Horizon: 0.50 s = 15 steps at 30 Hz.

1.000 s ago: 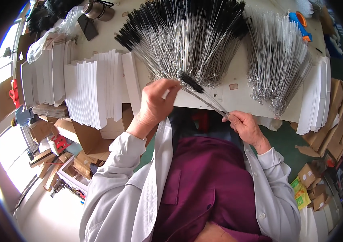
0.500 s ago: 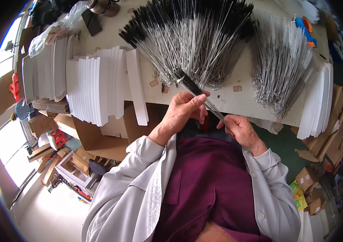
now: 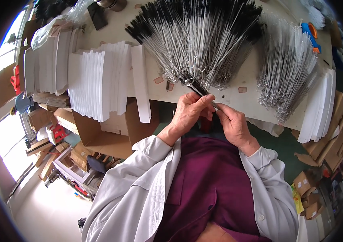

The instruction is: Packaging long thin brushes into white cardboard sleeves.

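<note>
My left hand (image 3: 192, 112) is closed around a small bundle of black-bristled wire brushes (image 3: 197, 86), bristle end pointing up and to the left. At the lower end of the bundle, the fingers of my right hand (image 3: 235, 126) pinch the thin wire shafts close beside the left fingertips. Just beyond my hands, a large fanned heap of black wire brushes (image 3: 195, 44) lies on the table, looped wire ends toward me. To its right is a second heap, of pale-bristled wire brushes (image 3: 286, 72). My fingers hide part of the held shafts.
Rows of flat white cartons (image 3: 95, 82) stand at the left, with one narrow white carton (image 3: 141, 84) overhanging the table edge (image 3: 161, 94). More white cartons (image 3: 320, 107) are at the right. An open cardboard box (image 3: 99, 135) sits below left. A blue-and-orange tool (image 3: 310, 36) lies far right.
My right hand has moved up and left along the shafts, closer to my left hand. The held bundle now points more toward the camera, and the view has shifted slightly.
</note>
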### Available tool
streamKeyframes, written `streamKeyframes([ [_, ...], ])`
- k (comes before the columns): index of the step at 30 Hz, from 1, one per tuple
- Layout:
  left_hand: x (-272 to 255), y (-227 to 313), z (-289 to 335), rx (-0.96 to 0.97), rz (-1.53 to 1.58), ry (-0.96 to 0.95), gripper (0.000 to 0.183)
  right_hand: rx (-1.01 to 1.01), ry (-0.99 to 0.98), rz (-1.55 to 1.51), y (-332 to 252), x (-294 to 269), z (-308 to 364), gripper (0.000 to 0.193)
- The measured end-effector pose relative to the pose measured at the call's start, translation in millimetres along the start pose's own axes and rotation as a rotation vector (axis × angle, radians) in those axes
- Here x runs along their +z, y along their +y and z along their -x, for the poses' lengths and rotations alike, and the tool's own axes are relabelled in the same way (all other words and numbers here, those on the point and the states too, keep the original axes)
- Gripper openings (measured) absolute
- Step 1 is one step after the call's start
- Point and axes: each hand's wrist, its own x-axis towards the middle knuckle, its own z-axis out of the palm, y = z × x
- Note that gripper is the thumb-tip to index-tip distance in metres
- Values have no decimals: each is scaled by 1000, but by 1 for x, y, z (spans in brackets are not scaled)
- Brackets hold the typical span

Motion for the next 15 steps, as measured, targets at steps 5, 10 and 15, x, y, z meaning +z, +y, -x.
streamKeyframes([
  [5, -40, 6, 9, 121, -318, 223, 28, -218, 176, 277, 29, -10, 1, 24],
  [10, -36, 44, 19, 108, -484, 409, 45, -259, 175, 384, 30, -7, 2, 24],
  [15, -35, 36, 9, -107, -69, 163, 35, -254, 139, 376, 18, 3, -3, 24],
])
